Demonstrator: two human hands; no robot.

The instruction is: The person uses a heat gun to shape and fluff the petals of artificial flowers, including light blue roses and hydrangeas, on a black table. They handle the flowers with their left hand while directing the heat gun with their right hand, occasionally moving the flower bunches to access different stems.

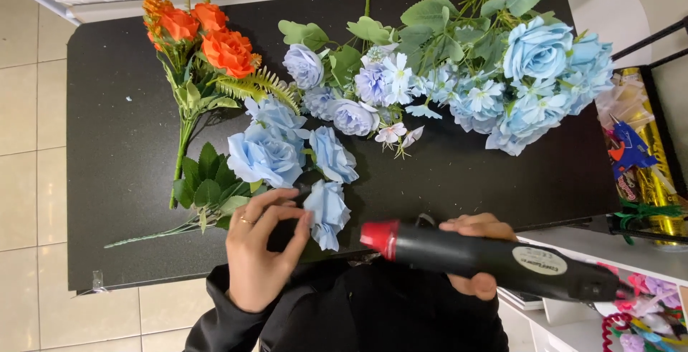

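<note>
A black glue gun is gripped in the right hand, held over the near edge of the bench; its long axis is laid almost level across the view, and the red nozzle is pointed left, toward a blue rose. That rose is pinched at its stem end by the fingers of the left hand, the wrist bent and the palm turned down, a ring seen on one finger. The bloom is kept just above the black bench, beside a blue rose spray. Further back, an orange bouquet and a big blue bunch are laid flat. At the right, a shelf is crowded with ribbons and gold foil.
</note>
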